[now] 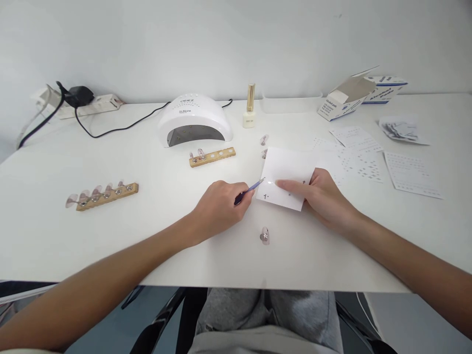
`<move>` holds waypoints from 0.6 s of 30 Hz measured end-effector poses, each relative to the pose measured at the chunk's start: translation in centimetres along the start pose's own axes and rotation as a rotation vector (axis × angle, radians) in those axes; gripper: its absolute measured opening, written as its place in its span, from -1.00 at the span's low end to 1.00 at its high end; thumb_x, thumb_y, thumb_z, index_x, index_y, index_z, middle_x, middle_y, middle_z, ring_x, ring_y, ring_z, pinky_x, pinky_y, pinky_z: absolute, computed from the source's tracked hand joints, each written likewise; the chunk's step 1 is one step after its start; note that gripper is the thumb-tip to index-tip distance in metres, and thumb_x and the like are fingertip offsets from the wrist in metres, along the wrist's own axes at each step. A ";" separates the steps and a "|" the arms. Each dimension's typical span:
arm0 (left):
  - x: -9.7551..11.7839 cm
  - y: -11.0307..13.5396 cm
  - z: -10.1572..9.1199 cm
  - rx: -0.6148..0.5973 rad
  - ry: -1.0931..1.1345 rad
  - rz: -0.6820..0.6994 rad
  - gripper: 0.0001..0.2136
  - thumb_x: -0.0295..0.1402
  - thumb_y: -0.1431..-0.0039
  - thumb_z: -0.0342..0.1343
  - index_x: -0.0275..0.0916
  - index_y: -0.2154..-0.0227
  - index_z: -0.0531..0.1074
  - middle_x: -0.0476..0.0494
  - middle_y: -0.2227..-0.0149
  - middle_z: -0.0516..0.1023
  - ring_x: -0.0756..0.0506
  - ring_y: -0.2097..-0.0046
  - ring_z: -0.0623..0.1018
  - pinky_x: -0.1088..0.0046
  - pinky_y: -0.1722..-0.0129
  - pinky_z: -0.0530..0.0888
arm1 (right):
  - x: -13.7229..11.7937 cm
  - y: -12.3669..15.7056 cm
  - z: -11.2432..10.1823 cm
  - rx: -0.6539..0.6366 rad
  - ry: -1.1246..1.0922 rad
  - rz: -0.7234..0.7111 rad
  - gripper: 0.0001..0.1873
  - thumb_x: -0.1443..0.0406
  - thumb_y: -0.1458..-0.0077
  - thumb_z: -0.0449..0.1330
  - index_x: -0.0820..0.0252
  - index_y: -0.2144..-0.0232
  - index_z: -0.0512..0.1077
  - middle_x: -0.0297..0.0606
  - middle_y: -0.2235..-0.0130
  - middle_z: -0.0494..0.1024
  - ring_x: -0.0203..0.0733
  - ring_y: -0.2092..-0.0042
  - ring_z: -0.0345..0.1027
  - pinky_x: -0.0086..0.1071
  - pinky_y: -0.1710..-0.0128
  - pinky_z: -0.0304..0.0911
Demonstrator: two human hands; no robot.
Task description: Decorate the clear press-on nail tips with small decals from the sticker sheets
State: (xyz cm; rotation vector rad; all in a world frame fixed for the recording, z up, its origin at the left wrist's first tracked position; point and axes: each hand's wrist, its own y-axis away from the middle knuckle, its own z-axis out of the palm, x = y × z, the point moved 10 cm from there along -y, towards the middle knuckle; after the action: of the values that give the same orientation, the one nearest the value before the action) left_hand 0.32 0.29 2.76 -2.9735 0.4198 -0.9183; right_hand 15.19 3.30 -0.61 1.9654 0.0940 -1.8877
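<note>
My left hand [225, 209] is closed around a slim blue tool with a fine tip, which looks like tweezers [254, 186]. Its tip meets the left part of a white sticker sheet [282, 164] with a few small dark cross-like motifs. My right hand [324, 196] grips that sheet at its right side, thumb on top and the other fingers mostly hidden behind. Just below the sheet, a pinkish nail tip [265, 236] with a star lies on the table. Above the sheet sits another nail tip [264, 140], and one more is partly covered by the sheet's edge.
A white nail lamp [195, 118] and a polish bottle [249, 110] stand behind. Two wooden strips, one near [110, 197] and one farther [216, 157], carry nail tips. Sticker sheets [409, 174] and alcohol pad boxes [346, 101] are at right. A power strip [99, 104] lies back left.
</note>
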 end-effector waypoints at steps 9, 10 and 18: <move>0.3 0.1 -0.6 0.001 0.131 -0.006 -0.65 -0.27 -0.25 -0.12 -0.28 0.62 0.28 0.10 0.69 -0.03 0.10 0.61 0.02 0.47 0.58 0.02 | -1.7 0.5 -0.8 0.105 0.211 -0.064 -0.76 0.15 0.01 0.27 0.16 0.31 0.52 -0.19 0.26 0.60 0.04 0.21 0.49 -0.25 0.37 0.40; 0.3 0.1 -0.7 0.005 0.148 -0.005 -0.66 -0.28 -0.25 -0.13 -0.28 0.59 0.34 0.11 0.69 -0.03 0.10 0.61 0.03 0.47 0.58 0.02 | -1.8 0.6 -0.8 0.110 0.228 -0.060 -0.77 0.16 0.02 0.28 0.16 0.32 0.52 -0.19 0.26 0.60 0.04 0.22 0.49 -0.25 0.38 0.40; -0.1 0.1 -0.8 0.019 0.236 -0.051 -0.70 -0.26 -0.22 -0.03 -0.30 0.53 0.43 0.10 0.68 0.12 0.11 0.59 0.09 0.51 0.59 0.06 | -2.4 1.0 -0.8 0.136 0.284 -0.120 -0.80 0.15 0.01 0.26 0.09 0.31 0.53 -0.23 0.26 0.59 0.02 0.25 0.48 -0.25 0.43 0.37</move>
State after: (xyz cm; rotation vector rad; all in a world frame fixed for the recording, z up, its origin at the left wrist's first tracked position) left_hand -0.25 0.26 3.36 -2.8806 0.3353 -1.2771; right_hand 16.11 3.21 1.95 2.3595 0.1726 -1.7130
